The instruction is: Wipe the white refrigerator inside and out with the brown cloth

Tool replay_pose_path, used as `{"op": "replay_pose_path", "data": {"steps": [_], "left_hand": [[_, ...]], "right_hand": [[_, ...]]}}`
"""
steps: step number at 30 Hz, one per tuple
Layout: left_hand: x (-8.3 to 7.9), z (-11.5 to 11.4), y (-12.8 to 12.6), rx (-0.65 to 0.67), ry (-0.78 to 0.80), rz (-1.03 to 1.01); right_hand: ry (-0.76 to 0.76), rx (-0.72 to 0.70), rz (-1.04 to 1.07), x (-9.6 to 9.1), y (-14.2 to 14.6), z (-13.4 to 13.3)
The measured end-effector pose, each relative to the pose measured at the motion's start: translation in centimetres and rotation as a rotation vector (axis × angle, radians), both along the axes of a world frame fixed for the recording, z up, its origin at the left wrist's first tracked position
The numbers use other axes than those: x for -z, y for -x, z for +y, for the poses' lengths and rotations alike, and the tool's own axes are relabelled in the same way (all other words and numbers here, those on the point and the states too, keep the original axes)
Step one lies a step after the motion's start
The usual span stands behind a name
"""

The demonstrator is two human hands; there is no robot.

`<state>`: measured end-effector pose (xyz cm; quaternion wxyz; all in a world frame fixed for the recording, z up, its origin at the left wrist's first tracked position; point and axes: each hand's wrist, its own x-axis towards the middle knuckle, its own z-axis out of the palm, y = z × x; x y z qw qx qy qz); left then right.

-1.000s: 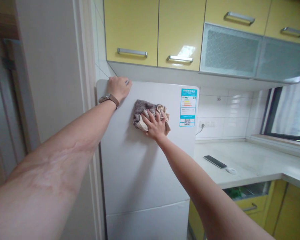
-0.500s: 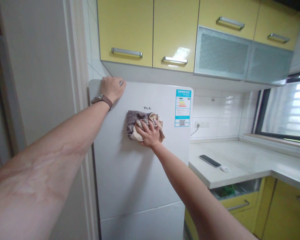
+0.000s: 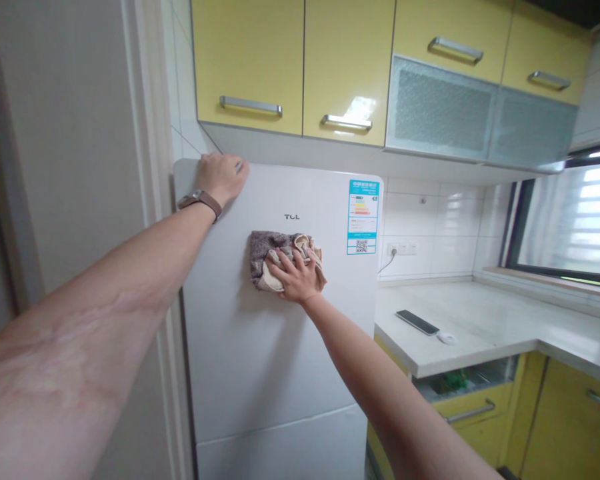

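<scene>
A white refrigerator (image 3: 260, 373) with a TCL mark stands in front of me. My right hand (image 3: 297, 275) presses a folded brown and cream cloth (image 3: 266, 248) against its upper door, just below the mark. The fingers are spread over the cloth's folds and hold it there. At the refrigerator's upper left corner, my left hand (image 3: 223, 177) is closed over the top edge, its fingertips mostly hidden. A brown-strapped watch (image 3: 200, 199) is on that wrist.
Yellow wall cabinets (image 3: 250, 60) hang above the refrigerator. An energy label (image 3: 363, 217) is stuck to the door's right side. To the right, a white counter (image 3: 480, 320) holds a phone (image 3: 417, 323) and a small white object (image 3: 447, 339). A door frame (image 3: 150, 200) borders the left.
My right hand and the cloth have slid slightly down the door. My left hand keeps its place on the top edge. The view has shifted a little.
</scene>
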<state>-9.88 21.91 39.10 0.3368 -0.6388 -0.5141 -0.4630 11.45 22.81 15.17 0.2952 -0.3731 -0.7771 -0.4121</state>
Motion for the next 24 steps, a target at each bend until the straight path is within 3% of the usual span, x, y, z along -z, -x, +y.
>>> {"op": "replay_pose_path", "data": {"steps": [10, 18, 24], "left_hand": [[0.1, -0.7, -0.5, -0.037, 0.005, -0.002], [0.0, -0.3, -0.3, 0.015, -0.008, -0.001], [0.0, -0.4, -0.4, -0.034, -0.031, 0.029]], "right_hand": [[-0.030, 0.016, -0.014, 1.2, -0.1, 0.3], [-0.067, -0.022, -0.019, 2.3, -0.1, 0.7], [-0.107, -0.061, -0.007, 3.1, -0.2, 1.5]]}}
